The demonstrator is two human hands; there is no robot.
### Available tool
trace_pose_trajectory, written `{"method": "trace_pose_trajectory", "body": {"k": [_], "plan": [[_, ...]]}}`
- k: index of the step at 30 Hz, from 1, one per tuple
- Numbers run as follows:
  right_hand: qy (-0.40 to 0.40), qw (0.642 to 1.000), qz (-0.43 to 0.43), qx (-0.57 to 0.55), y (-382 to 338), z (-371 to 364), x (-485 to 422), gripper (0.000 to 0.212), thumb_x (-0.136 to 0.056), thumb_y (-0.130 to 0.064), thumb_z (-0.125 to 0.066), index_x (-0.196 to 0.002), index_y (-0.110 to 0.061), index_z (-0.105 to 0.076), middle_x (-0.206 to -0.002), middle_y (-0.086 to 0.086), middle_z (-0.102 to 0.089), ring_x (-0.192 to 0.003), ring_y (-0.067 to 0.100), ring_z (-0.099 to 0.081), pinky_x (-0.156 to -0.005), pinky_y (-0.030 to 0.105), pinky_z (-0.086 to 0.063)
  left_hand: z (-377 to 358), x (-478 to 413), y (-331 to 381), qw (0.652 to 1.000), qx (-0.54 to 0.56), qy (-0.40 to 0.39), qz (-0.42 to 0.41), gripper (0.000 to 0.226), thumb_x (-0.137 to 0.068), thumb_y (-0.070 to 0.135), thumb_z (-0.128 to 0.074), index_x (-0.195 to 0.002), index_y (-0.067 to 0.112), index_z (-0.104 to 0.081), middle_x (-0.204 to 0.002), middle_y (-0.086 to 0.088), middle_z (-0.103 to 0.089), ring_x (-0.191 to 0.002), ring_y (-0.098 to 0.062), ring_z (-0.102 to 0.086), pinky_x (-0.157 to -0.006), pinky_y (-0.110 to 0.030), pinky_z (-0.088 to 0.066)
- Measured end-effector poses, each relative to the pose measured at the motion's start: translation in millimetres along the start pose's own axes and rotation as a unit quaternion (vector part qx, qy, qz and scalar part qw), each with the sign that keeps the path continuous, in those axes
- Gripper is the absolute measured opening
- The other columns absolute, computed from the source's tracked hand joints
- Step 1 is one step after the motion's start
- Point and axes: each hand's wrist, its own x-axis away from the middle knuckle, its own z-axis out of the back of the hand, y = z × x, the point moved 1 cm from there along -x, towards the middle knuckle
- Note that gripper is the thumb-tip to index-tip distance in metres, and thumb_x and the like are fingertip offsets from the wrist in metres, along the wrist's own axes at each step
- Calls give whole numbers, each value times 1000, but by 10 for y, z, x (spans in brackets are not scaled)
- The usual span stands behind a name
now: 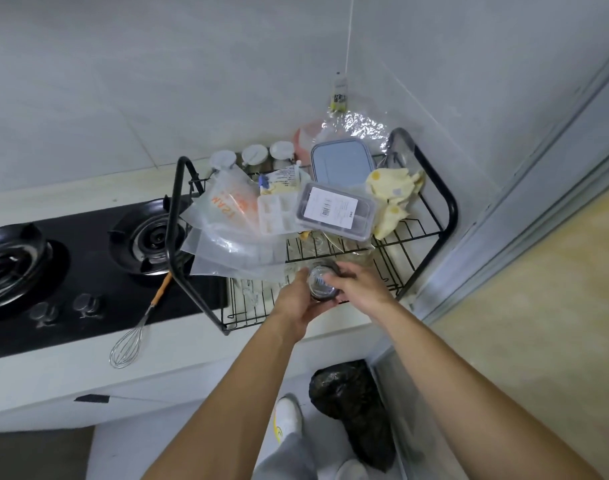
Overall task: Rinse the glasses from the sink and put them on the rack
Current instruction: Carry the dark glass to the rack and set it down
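Note:
A clear glass (322, 285) is held between both hands just above the front part of the black wire rack (431, 233). My left hand (296, 303) grips the glass from the left and below. My right hand (360, 282) holds it from the right, fingers curled over its rim. More clear glassware (313, 244) shows dimly on the rack's lower tier, behind the held glass. The sink is out of view.
The rack's top tier carries plastic bags (223, 230), a white tray (277, 214), a grey box (336, 211), a lidded container (341, 161), yellow cloth (393, 195) and jars (254, 154). A gas hob (71, 258) lies left, a whisk (133, 336) on the counter, a black bag (355, 407) on the floor.

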Motion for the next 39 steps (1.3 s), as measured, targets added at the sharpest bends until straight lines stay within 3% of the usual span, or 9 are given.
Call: {"method": "trace_pose_trajectory", "body": {"k": [4, 8, 14, 18, 22, 27, 32, 35, 39], "plan": [[-10, 1000, -12, 0, 57, 51, -27, 59, -94, -24, -75, -148, -11, -54, -133, 11, -67, -101, 21, -73, -67, 16, -58, -14, -43, -69, 1000, -22, 11, 4, 44, -111, 38, -46, -112, 0, -68, -98, -21, -77, -81, -32, -77, -75, -35, -67], [-23, 1000, -15, -2, 81, 67, -21, 51, -96, -27, -73, -142, -11, -59, -129, 9, -68, -102, 21, -73, -75, 23, -61, -16, -60, -99, 1000, -17, 18, 3, 44, -110, 40, -48, -105, 2, -69, -102, -23, -76, -79, -31, -77, -70, -32, -66], [-44, 997, -36, -46, 83, 111, -52, 24, -97, -21, -72, -120, -14, -69, -116, 6, -73, -102, 21, -73, -86, 34, -63, -81, -33, -53, 999, -24, 28, 13, 45, -108, 42, -52, -122, 1, -66, -105, -22, -75, -70, -33, -77, -64, -35, -66], [-27, 999, -33, -17, 59, 73, -135, 28, -96, -24, -70, -123, -13, -71, -115, 6, -75, -100, 22, -73, -90, 41, -63, -124, -32, 4, 999, -19, 37, 8, 30, -110, 38, -51, -120, 12, -65, -103, -16, -71, -70, -34, -76, -71, -40, -65], [-19, 1000, -14, 7, 15, 48, -208, 23, -99, -25, -65, -120, -18, -72, -114, 3, -74, -102, 22, -72, -94, 44, -61, -164, -103, 20, 998, -20, 51, -6, 45, -109, 43, -51, -126, 4, -65, -104, -15, -73, -69, -32, -77, -75, -39, -66], [-19, 1000, -22, 12, 96, 64, -231, 27, -99, -33, -65, -120, -19, -73, -108, 0, -77, -95, 21, -76, -93, 45, -61, -146, -76, -1, 999, -19, 43, -6, 53, -107, 47, -52, -127, -1, -65, -115, -22, -75, -72, -29, -79, -68, -30, -66], [-31, 999, -40, -12, 196, 43, -242, 19, -102, -32, -63, -111, -19, -73, -99, -3, -75, -91, 18, -76, -92, 42, -62, -116, -15, -17, 999, -27, 32, 4, 29, -104, 29, -64, -115, 2, -61, -123, -24, -69, -66, -29, -79, -59, -27, -63], [-16, 997, -62, -46, 229, -13, -331, 26, -101, -31, -65, -113, -10, -75, -102, 6, -78, -88, 23, -77, -91, 44, -62, -87, -162, -32, 996, -63, 63, 3, 29, -102, 20, -67, -118, -4, -63, -109, -23, -74, -81, -33, -79, -77, -36, -66], [1, 989, -118, -84, 339, -95, -434, 24, -101, -31, -66, -103, -9, -73, -104, 13, -77, -84, 26, -78, -90, 45, -63, -43, -324, -80, 986, -130, 100, -7, 20, -98, 2, -60, -114, -1, -71, -102, -15, -75, -103, -37, -75, -101, -48, -58]]}}
